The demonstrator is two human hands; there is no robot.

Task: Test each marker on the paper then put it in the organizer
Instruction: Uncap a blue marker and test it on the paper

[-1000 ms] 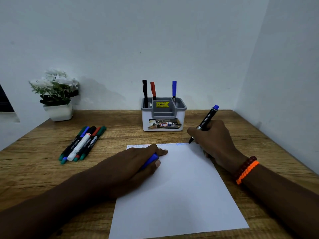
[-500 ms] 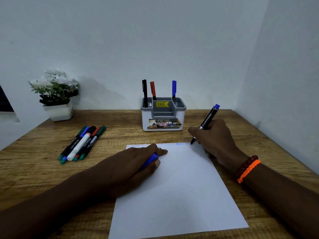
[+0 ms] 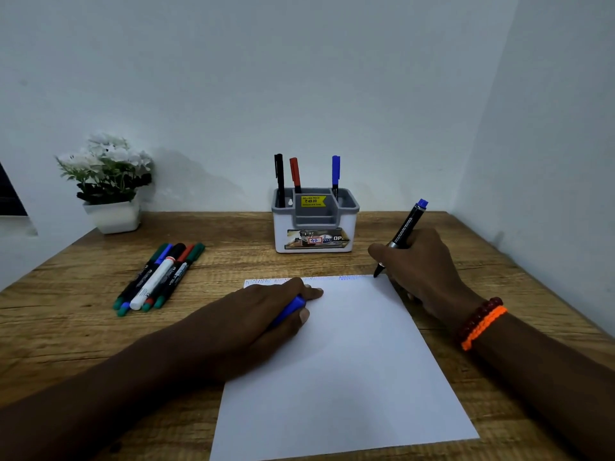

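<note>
My right hand (image 3: 419, 264) pinches a black-barrelled blue marker (image 3: 402, 234), fingers curled close round it, its tip at the far right corner of the paper (image 3: 339, 367), though I cannot tell whether it touches the sheet. My left hand (image 3: 263, 321) rests on the paper, fingers wrapped about a blue cap (image 3: 291, 309). A row of scribbles (image 3: 347, 278) runs along the sheet's far edge. Beyond it stands the organizer (image 3: 314, 227), holding three markers upright: one black (image 3: 279, 178) and one red (image 3: 295, 174) toward its left, one blue (image 3: 335, 173) toward its right. To the left, five markers (image 3: 159, 277) lie side by side on the wooden table (image 3: 66, 314), touching. One potted plant (image 3: 108, 181) sits at the far left corner.
</note>
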